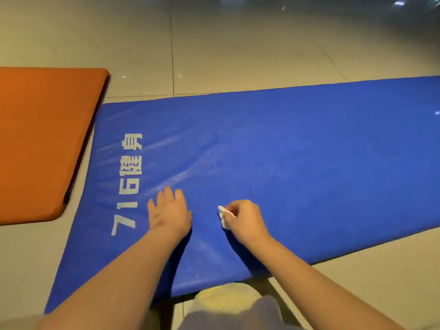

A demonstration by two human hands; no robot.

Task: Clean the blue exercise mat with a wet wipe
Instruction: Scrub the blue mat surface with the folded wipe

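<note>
Dim, warm indoor light; dark shadows between left hand and right hand; pale sheen beyond; blurred, bowed edges.

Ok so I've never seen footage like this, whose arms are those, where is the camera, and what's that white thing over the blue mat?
There is no machine here: those are a person's two bare arms. The single picture comes from a wide-angle camera worn on the person's head, looking forward and down, so the arms enter from the bottom edge. A blue mat with white lettering lies on a tiled floor, with an orange mat beside it on the left. The left hand rests flat on the blue mat, fingers straight. The right hand pinches a small crumpled white wet wipe low over the mat.
</note>
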